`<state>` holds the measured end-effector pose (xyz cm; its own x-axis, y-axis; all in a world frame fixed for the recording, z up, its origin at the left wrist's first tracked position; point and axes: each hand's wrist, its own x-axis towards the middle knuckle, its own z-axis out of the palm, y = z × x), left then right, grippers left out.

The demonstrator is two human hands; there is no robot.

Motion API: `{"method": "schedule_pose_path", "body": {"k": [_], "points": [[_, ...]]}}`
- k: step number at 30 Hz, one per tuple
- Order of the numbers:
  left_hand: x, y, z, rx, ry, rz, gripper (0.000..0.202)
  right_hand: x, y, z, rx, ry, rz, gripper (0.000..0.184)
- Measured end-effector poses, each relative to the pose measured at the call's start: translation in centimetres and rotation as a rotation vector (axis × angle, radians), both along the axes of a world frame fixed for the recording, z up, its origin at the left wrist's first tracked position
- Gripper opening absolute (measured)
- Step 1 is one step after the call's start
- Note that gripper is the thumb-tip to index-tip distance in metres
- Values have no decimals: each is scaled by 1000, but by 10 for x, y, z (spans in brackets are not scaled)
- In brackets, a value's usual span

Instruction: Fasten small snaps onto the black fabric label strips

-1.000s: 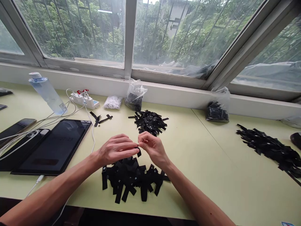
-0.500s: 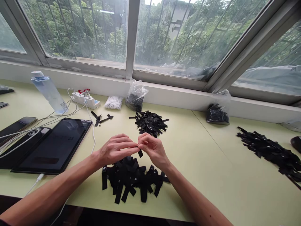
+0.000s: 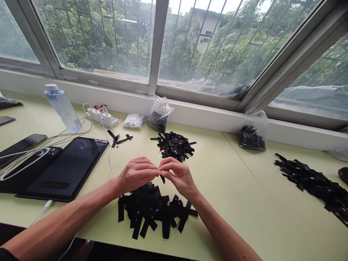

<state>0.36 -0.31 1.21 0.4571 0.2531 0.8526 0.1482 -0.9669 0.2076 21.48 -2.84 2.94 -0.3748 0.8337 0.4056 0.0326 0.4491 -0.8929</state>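
My left hand and my right hand meet at their fingertips above the table. Pinched between them is a small black fabric strip, whose lower end hangs down; its upper part is hidden by the fingers. Just below lies a loose pile of black fabric strips, some with small white marks that look like letters. Beyond my hands is a second pile of black strips with small pale spots.
Along the wall stand a bag of dark pieces, a white packet, a power strip and another bag. A tablet, cables and a water bottle occupy the left; more black strips lie right.
The fingers of my right hand have straightened somewhat over the strip, and less of the strip shows. The whole view has shifted slightly.
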Motion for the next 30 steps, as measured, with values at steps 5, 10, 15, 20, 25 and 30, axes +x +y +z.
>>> {"method": "schedule_pose_path", "body": {"k": [5, 10, 15, 20, 25, 30], "points": [[4, -1, -1, -97, -90, 20, 27, 0, 2, -4, -6, 5, -9, 27], [7, -1, 2, -129, -151, 21, 26, -2, 0, -3, -1, -2, -54, 25], [7, -2, 5, -176, -137, 16, 25, -6, -6, -2, 39, -22, -154, 11], [6, -3, 6, -233, -116, -11, 22, -9, -8, -3, 73, -1, -191, 10], [7, -5, 8, -311, -119, 1, 17, -12, -9, -3, 97, 12, -221, 7], [7, -7, 8, -406, -119, 29, 22, -12, -10, -2, 130, -5, -255, 8]]}}
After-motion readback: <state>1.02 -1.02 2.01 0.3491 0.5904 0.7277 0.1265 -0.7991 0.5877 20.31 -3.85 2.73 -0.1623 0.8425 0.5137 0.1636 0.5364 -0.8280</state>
